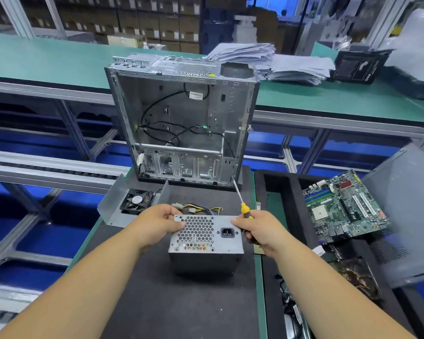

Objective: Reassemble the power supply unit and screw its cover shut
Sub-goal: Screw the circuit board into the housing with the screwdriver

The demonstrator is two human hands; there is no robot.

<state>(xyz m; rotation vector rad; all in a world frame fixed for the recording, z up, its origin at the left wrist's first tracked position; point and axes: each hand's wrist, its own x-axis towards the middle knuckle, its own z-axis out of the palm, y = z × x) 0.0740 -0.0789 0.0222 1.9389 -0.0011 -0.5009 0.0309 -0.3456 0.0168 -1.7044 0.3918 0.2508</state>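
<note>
The grey power supply unit [206,243] stands on the black mat, its honeycomb vent and mains socket facing up, coloured wires trailing behind it. My left hand [157,223] grips its left top edge. My right hand [257,228] holds the right top edge while also gripping a yellow-handled screwdriver [241,201], whose shaft points up and away toward the case. The unit's bent metal cover [115,206], with a black fan [137,201] in it, lies apart at the back left of the mat.
An open, empty computer case [181,118] stands upright just behind the mat [157,302]. A foam tray [279,192] on the right holds a green motherboard [345,209] and other parts. Paper stacks [279,62] lie on the far green bench.
</note>
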